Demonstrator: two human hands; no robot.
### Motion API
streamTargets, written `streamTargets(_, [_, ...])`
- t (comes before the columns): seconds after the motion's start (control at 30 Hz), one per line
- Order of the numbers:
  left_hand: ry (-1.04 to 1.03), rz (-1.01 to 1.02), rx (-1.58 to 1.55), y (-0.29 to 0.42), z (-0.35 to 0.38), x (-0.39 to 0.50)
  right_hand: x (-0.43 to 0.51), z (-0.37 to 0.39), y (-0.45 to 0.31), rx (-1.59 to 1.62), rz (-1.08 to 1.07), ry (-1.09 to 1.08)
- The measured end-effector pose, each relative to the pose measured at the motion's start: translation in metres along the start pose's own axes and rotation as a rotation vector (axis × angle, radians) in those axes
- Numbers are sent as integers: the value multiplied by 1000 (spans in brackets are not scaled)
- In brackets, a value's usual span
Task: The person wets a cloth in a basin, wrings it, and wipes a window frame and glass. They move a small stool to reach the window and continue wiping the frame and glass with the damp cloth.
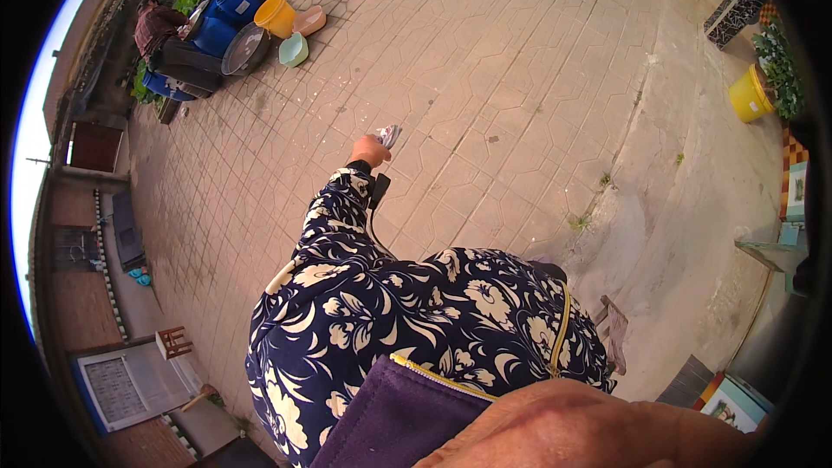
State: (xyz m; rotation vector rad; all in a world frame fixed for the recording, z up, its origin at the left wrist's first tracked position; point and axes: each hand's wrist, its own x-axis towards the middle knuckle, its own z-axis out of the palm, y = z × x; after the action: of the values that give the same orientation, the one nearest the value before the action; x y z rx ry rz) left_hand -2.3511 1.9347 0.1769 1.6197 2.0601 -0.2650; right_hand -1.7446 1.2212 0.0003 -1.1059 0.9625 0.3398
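My left hand (372, 150) reaches out over the paved ground at the upper middle, its fingers closed on a small crumpled, pale patterned cloth or wrapper (389, 136). Beside its dark cuff lies a black flat device (379, 191) on a cable. The sleeve and jacket (364, 312) are navy with cream flowers, and a purple collar (406, 413) with a yellow-edged zip shows below. Very close to the lens at the lower right is a large patch of skin, which seems to be my right hand (578, 426); its fingers cannot be made out.
At the upper left a person (156, 32) bends beside blue barrels (218, 36), a yellow bucket (275, 16), a green basin (293, 50) and a round metal pan (246, 49). A wooden stool (173, 342) stands lower left, a yellow plant pot (751, 94) at right. Behind my jacket is a wooden stool-like object (613, 331).
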Motion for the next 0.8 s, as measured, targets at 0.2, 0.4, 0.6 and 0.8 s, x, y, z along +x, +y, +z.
streamTargets(0.2, [32, -202, -263, -72, 5, 22, -4, 172, 52, -207, 84, -136])
streamTargets(0.4, [85, -394, -488, -45, -42, 67, -11, 354, 91, -326, 120, -234])
streamTargets(0.6, [253, -378, -292, 5, -99, 142, -22, 535, 111, -430, 118, -324])
streamTargets(0.8, [311, -384, -229, 50, -131, 230, -41, 697, 141, -498, 95, -388])
